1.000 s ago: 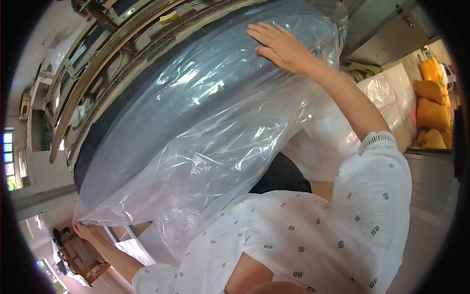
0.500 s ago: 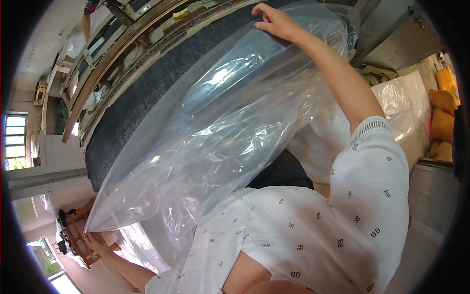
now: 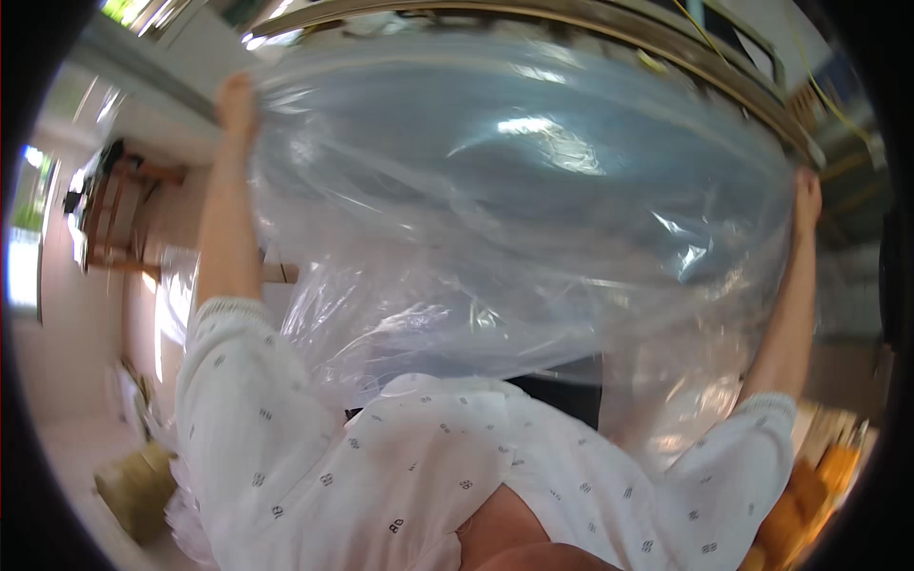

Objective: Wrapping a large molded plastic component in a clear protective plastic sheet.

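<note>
A wide piece of clear plastic sheeting spans the space in front of me, wrinkled and shiny, its near part hanging toward my body. My left hand is closed on its far left corner, though motion blurs the fingers. At the right edge my right hand grips the same sheeting, with the arm stretched out. A dark surface shows dimly through the plastic.
A long brown rail curves along the far side, beyond the sheeting. At the left stands a wooden frame-like piece of furniture. A tan bundle lies lower left, and orange bundles sit lower right.
My view has swung round, so the sheeting now spreads across it from side to side. Both arms reach forward, the left hand from low left to far left, the right to the right edge.
</note>
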